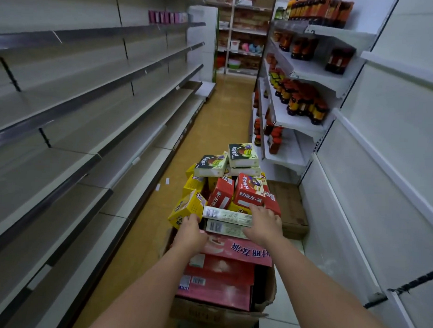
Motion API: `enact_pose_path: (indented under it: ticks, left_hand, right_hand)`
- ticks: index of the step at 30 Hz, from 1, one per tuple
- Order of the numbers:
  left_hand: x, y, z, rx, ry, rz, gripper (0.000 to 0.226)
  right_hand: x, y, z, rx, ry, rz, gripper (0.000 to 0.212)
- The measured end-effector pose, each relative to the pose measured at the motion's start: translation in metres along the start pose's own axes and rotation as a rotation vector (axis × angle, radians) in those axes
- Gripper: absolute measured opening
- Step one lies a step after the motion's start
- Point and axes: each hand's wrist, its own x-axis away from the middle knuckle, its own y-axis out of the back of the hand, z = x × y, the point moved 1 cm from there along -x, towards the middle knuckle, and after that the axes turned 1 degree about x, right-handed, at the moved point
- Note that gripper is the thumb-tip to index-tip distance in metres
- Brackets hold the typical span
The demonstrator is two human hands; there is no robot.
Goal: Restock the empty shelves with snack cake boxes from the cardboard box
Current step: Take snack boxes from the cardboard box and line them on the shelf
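Barely begun: left-side shelves (94, 125) bare, cardboard box (264, 300) heaped, left hand (192, 233) and right hand (263, 226) clasping two stacked white boxes (227, 222), fingers curled over their ends.

Aisle layout. The cardboard box (264, 298) stands on the floor (219, 115) in the middle of the aisle, between the shelves (89, 125) running along the left and a shelving unit (308, 93) on the right that carries bottles (303, 103). Snack cake boxes (246, 192) are heaped in the cardboard box and rise above its rim; large flat boxes (218, 279) lie at its near end. Two stacked boxes (227, 222) lie across the heap, with the left hand (189, 233) at their left end and the right hand (263, 224) at their right end. A second carton (290, 210) sits on the floor just right of the heap. Further racks (242, 34) close the far end.
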Motion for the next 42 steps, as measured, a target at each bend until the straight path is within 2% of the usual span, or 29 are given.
enact_pose_path:
  ticks: [4, 7, 14, 17, 22, 28, 32, 34, 36, 39, 41, 42]
  left_hand:
    - [-0.019, -0.01, 0.006, -0.074, 0.004, 0.005, 0.039]
    - [-0.023, -0.014, 0.005, -0.241, -0.01, -0.029, 0.032]
    - [-0.021, -0.022, -0.005, -0.35, 0.025, -0.124, 0.038]
    - [-0.016, -0.027, -0.006, -0.339, 0.013, -0.175, 0.032]
    - [-0.007, -0.03, -0.012, -0.295, -0.03, -0.245, 0.034]
    - [-0.005, -0.025, -0.032, -0.078, -0.097, -0.323, 0.052]
    - [-0.007, -0.014, -0.044, 0.22, 0.002, -0.37, 0.066]
    - [-0.006, -0.007, -0.051, 0.394, 0.061, -0.376, 0.076]
    - [-0.004, 0.001, -0.056, 0.562, 0.139, -0.346, 0.082]
    - [0.002, 0.012, -0.059, 0.783, 0.179, -0.254, 0.083]
    - [0.007, 0.019, -0.056, 0.868, 0.177, -0.212, 0.103]
    - [0.008, 0.021, -0.051, 0.878, 0.178, -0.193, 0.103]
  right_hand:
    - [-0.019, -0.013, 0.015, 0.072, 0.078, 0.095, 0.087]
    - [-0.026, -0.022, 0.02, 0.145, 0.156, 0.11, 0.097]
    - [-0.029, -0.035, 0.014, 0.357, 0.357, -0.069, 0.108]
    - [-0.031, -0.037, 0.012, 0.348, 0.389, -0.104, 0.102]
    - [-0.037, -0.034, 0.004, 0.269, 0.423, -0.177, 0.063]
    - [-0.038, -0.011, -0.006, 0.136, 0.369, -0.238, 0.058]
    - [-0.042, 0.021, -0.007, 0.054, 0.353, -0.212, 0.061]
    - [-0.043, 0.038, -0.007, -0.023, 0.32, -0.203, 0.062]
    - [-0.044, 0.05, -0.007, -0.217, 0.25, -0.14, 0.059]
    - [-0.047, 0.058, -0.001, -0.741, 0.137, 0.076, 0.053]
    - [-0.044, 0.057, 0.008, -0.941, 0.097, 0.231, 0.06]
    - [-0.042, 0.053, 0.012, -0.978, 0.097, 0.286, 0.063]
